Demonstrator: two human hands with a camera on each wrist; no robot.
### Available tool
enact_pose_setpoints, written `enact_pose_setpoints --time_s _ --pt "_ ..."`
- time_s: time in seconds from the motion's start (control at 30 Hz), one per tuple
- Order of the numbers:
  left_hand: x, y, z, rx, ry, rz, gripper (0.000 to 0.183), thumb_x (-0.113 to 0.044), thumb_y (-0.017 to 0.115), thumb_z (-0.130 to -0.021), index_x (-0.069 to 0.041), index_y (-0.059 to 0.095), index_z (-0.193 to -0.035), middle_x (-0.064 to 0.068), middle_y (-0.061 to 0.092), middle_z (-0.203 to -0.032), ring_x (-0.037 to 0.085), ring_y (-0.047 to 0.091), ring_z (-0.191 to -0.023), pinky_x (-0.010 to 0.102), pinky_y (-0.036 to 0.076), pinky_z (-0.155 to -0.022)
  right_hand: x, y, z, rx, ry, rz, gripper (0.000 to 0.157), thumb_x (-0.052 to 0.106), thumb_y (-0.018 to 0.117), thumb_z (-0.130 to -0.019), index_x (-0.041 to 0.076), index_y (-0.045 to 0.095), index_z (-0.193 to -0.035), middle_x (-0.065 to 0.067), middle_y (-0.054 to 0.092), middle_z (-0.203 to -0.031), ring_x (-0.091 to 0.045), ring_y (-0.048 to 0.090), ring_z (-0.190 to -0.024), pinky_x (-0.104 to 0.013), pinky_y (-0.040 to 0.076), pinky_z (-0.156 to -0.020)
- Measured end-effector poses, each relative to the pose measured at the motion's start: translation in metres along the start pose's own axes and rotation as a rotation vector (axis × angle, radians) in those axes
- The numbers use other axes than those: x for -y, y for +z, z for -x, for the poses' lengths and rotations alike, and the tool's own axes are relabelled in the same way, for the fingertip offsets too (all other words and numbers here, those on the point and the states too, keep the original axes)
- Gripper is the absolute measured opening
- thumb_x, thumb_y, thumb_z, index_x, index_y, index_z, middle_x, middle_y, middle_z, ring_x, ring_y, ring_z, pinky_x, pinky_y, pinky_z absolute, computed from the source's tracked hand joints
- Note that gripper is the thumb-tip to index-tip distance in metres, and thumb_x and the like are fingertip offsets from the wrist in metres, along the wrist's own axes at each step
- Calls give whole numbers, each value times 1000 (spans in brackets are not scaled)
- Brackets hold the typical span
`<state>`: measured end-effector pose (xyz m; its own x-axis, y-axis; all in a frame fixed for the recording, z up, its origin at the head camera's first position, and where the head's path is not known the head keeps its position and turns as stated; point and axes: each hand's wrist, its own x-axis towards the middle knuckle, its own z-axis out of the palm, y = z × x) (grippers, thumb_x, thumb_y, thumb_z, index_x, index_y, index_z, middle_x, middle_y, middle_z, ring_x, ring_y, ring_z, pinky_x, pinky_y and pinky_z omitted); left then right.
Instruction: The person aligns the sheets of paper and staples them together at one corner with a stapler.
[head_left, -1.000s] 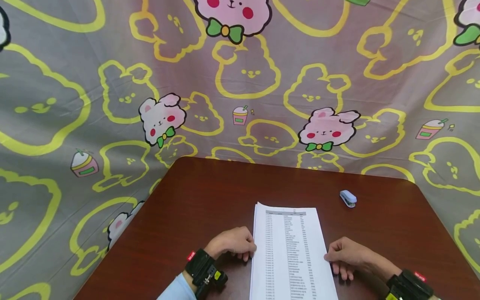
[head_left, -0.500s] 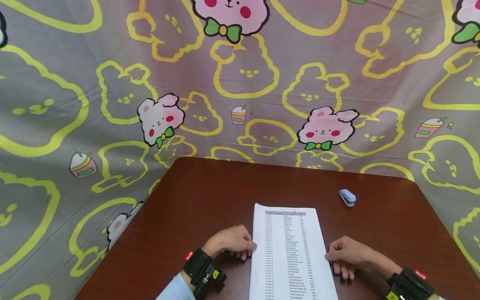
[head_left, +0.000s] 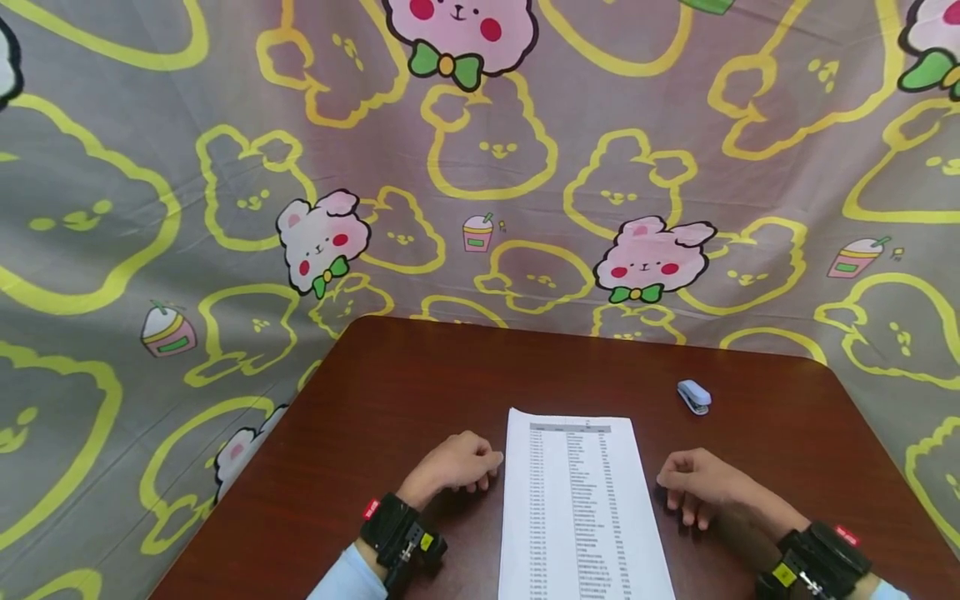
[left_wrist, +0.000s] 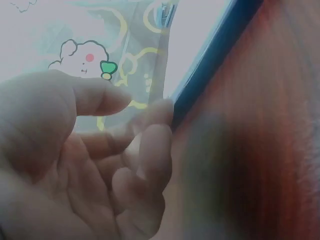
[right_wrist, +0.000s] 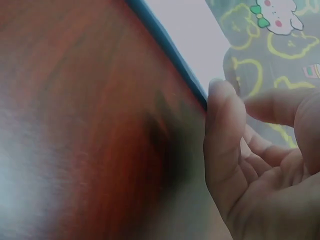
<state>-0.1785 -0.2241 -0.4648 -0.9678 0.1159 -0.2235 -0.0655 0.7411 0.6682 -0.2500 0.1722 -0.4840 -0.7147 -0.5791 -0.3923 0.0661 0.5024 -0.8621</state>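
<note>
Lying midway between the table's [head_left: 420, 379] side edges: printed paper stack [head_left: 577, 508]. Just beside it: left grip [head_left: 453, 463], right grip [head_left: 696, 485], fingers loosely curled, relaxed. Surface: brown, glossy. Toward far right corner: pale-blue stapler [head_left: 694, 397]. Beyond far edge: grey cartoon-print cloth [head_left: 525, 218].

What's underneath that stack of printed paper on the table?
The paper stack lies on the brown tabletop, which shows along its sides and beyond its top edge. Anything directly beneath is covered and can't be seen.
</note>
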Motion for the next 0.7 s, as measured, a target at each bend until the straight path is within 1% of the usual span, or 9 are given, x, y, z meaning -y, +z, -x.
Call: enact_pose_setpoints --time_s 0.17,0.33,0.5,0.7 --pt "-2 -7 -8 -77 -22 16 25 -31 59 -96 -8 67 -89 5 66 -70 23 60 -58 30 45 -50 2 -8 -6 -98 -11 -3 34 28 60 -97 -2 58 -113 -10 68 -82 -15 61 -54 -27 50 -48" --pt "-1 -10 -20 -129 -54 26 24 -30 58 -97 -8 65 -96 6 68 -74 20 61 -58 30 47 -51 4 -12 -14 -180 0 -7 37 30 60 -97 -1 58 -116 -12 69 -87 -19 62 -59 -28 50 -50" --pt "-1 -10 -29 -147 -80 67 26 -31 58 -97 -6 66 -100 6 69 -75 18 61 -59 30 47 -53 5 -13 -23 -230 21 -25 36 28 61 -96 -1 58 -117 -12 69 -89 -19 62 -60 -30 51 -52" --pt "-3 -9 -40 -154 -73 88 28 -32 56 -98 -6 67 -101 5 69 -75 17 61 -60 30 48 -53 6 -15 -29 -284 39 12 35 29 61 -96 0 59 -117 -11 70 -88 -20 62 -59 -32 52 -53"
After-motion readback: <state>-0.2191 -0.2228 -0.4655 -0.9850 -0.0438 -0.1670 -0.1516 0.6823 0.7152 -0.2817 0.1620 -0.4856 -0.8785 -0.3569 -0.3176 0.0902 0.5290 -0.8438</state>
